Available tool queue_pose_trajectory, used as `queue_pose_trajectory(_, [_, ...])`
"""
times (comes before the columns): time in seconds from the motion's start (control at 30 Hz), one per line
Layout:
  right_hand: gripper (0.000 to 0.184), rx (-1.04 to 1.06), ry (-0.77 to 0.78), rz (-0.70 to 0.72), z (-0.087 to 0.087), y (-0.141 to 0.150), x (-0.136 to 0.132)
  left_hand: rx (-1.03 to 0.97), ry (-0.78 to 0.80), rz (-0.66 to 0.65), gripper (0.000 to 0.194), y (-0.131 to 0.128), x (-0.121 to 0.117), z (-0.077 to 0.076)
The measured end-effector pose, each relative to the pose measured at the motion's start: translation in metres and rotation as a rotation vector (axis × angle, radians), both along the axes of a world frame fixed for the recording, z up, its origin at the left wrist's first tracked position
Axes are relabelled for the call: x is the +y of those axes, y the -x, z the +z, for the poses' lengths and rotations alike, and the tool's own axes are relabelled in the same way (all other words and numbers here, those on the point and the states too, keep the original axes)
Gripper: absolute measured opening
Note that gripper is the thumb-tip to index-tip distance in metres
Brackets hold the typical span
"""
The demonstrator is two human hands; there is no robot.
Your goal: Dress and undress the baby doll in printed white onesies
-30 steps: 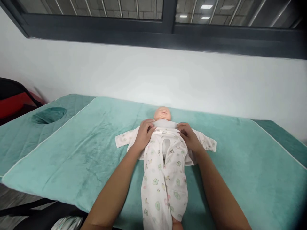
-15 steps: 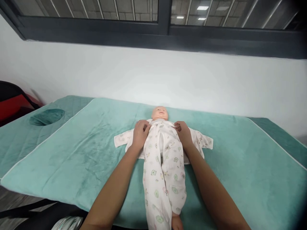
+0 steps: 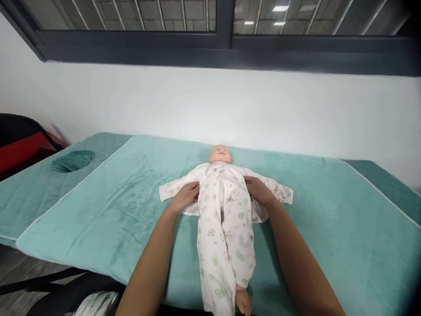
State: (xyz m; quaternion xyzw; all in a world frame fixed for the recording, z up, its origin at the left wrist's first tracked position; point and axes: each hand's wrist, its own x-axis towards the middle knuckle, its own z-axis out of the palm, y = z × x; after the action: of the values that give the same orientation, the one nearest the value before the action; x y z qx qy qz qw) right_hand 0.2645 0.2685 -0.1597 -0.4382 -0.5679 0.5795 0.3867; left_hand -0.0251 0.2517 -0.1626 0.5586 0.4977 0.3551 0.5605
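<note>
A baby doll [image 3: 220, 154] lies on its back, head toward the wall. Printed white baby pants [image 3: 226, 219] cover its legs and reach high on its chest, over a white long-sleeved baby shirt [image 3: 279, 189] with both sleeves spread out. At the left side of the pants, my left hand [image 3: 186, 196] has its fingers closed on the fabric edge. My right hand [image 3: 259, 189] pinches the opposite side, over the shirt, its fingertips partly hidden. One bare doll foot [image 3: 243, 300] sticks out of a pant leg; the other foot is not visible.
The doll rests on a padded bed with a green cover [image 3: 329, 228], against a white wall [image 3: 164, 105] below a barred window. A face hole [image 3: 73, 161] is at the bed's left end. A red and black object [image 3: 24, 147] stands beyond it; striped cloth [image 3: 97, 303] lies at lower left.
Both my hands have moved down from the upper edge of the pants to their sides, farther from the doll's head. The view has shifted slightly.
</note>
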Motion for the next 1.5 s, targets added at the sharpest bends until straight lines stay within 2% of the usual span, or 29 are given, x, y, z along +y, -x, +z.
queue_pose_trajectory(0.1, [0.037,0.107,0.077,-0.003,-0.003,0.002,-0.002,-0.086,0.012,0.086,0.028,-0.006,-0.007,-0.002])
queue_pose_trajectory(0.2, [0.036,0.120,0.112,-0.057,-0.007,0.002,-0.003,-0.204,0.026,0.177,0.021,-0.010,-0.016,-0.007])
queue_pose_trajectory(0.27, [0.032,0.133,0.105,-0.108,-0.011,0.004,-0.005,-0.261,0.076,0.162,0.018,-0.012,-0.020,-0.009])
queue_pose_trajectory(0.43, [0.021,0.253,0.045,-0.258,-0.019,0.014,-0.012,-0.247,0.136,0.013,0.041,-0.014,-0.025,-0.008])
queue_pose_trajectory(0.6, [0.019,0.249,-0.005,-0.316,-0.019,0.021,-0.014,-0.267,0.122,0.082,0.049,-0.020,-0.027,-0.003])
queue_pose_trajectory(0.7, [0.019,0.248,-0.028,-0.327,-0.019,0.021,-0.013,-0.347,0.082,0.117,0.055,-0.025,-0.030,-0.002])
queue_pose_trajectory(0.8, [0.020,0.230,-0.054,-0.277,-0.019,0.021,-0.013,-0.433,0.068,0.172,0.057,-0.026,-0.030,-0.006])
queue_pose_trajectory(0.93, [0.031,0.197,-0.070,-0.106,-0.015,0.014,-0.014,-0.488,0.090,0.165,0.056,-0.020,-0.026,-0.016])
queue_pose_trajectory(1.03, [0.037,0.163,-0.059,0.032,-0.012,0.007,-0.015,-0.485,0.128,0.140,0.057,-0.015,-0.025,-0.022])
queue_pose_trajectory(1.13, [0.044,0.147,-0.045,0.101,-0.011,0.002,-0.014,-0.446,0.135,0.151,0.050,-0.014,-0.026,-0.023])
queue_pose_trajectory(1.33, [0.045,0.183,-0.015,0.044,-0.014,0.004,-0.015,-0.441,0.102,0.148,0.047,-0.015,-0.031,-0.018])
queue_pose_trajectory(1.5, [0.042,0.105,-0.139,-0.053,-0.014,0.010,-0.016,-0.451,0.032,0.202,0.050,-0.020,-0.037,-0.009])
